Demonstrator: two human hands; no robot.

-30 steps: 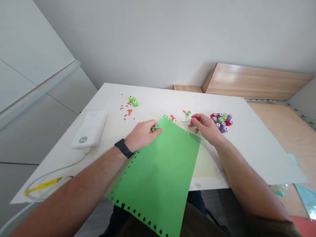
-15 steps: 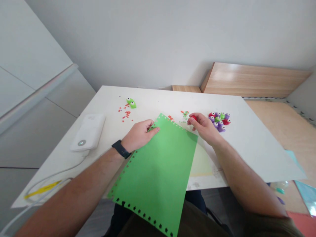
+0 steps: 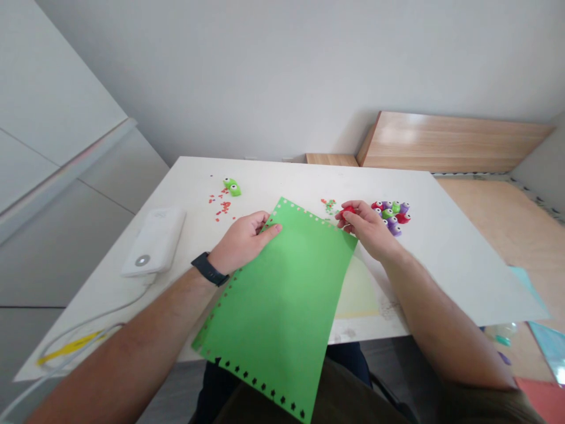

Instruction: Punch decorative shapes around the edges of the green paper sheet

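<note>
My left hand (image 3: 242,242) grips the upper left edge of a green paper sheet (image 3: 282,294), whose borders are dotted with small punched shapes. My right hand (image 3: 368,229) is closed around a red craft punch (image 3: 348,211), just above the sheet's right corner. Beyond it sits a tight cluster of purple, green and red craft punches (image 3: 391,215). Further left, a green craft punch (image 3: 232,187) stands near scattered red paper cutouts (image 3: 224,207). Small green and red paper bits (image 3: 329,206) lie between the sheet's top edge and the red punch.
A white power bank (image 3: 153,241) with a cable (image 3: 92,324) lies left on the white table (image 3: 441,253), near a yellow strip (image 3: 70,348). A pale paper (image 3: 357,294) lies under my right forearm. Wooden boards stand behind; coloured sheets lie on the floor at right.
The green sheet has shifted up and turned slightly, with its right corner now nearer my right hand. My left hand has moved slightly left, still on the sheet. The red punch stays in my right hand.
</note>
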